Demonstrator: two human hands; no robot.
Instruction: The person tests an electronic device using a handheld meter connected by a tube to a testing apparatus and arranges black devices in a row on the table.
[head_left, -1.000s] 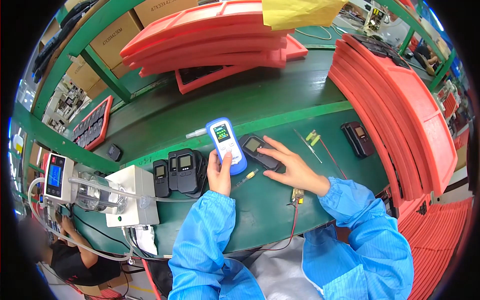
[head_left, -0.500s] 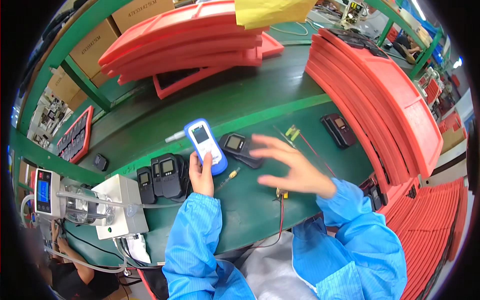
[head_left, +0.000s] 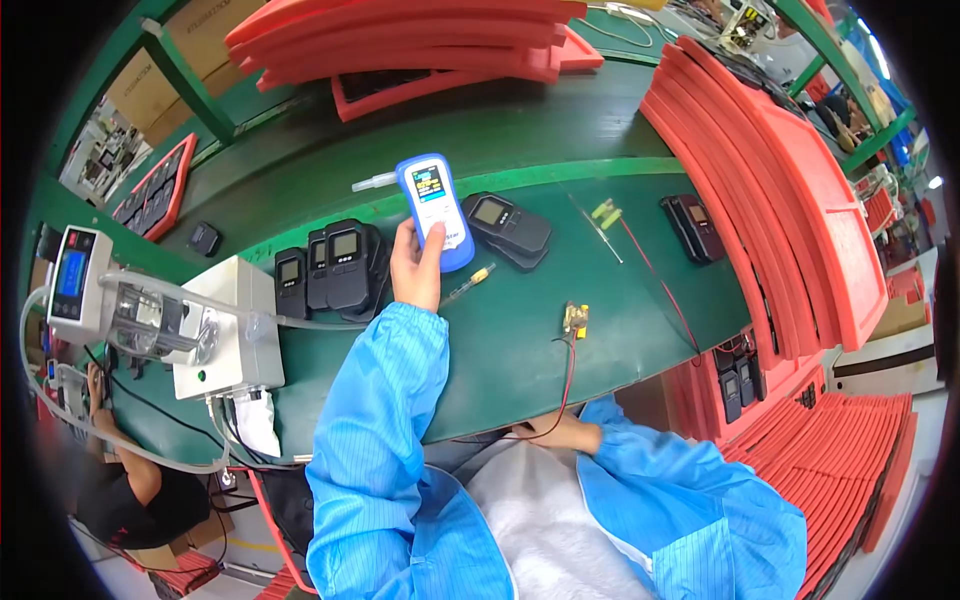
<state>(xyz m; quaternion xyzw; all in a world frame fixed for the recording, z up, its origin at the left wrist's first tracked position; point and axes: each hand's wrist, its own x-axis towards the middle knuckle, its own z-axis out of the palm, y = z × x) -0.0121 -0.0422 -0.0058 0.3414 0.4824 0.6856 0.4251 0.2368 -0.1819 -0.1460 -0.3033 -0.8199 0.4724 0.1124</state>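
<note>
My left hand (head_left: 418,265) is wrapped round a blue-and-white handheld meter (head_left: 435,215), its thumb on the front below the lit colour screen. A clear mouthpiece-like tube (head_left: 375,182) sticks out to the left by the meter's top. My right hand (head_left: 560,432) is down at the table's front edge by my lap, its fingers mostly hidden. Two stacked black handheld devices (head_left: 508,228) lie just right of the meter. To its left are several more black devices (head_left: 345,265). A small yellow-tipped tube fitting (head_left: 470,283) rests below the meter.
At the left stands a white box (head_left: 235,345) with clear hoses and a small display unit (head_left: 75,275). A yellow connector (head_left: 576,320) and a green connector (head_left: 606,213) trail red wires on the table. Red tray stacks (head_left: 720,200) rise at the right. Another person's arm (head_left: 135,465) is at lower left.
My right hand has dropped from above the table to its front edge. The meter's screen now shows coloured text. The view has tilted lower, and my left hand still holds the meter.
</note>
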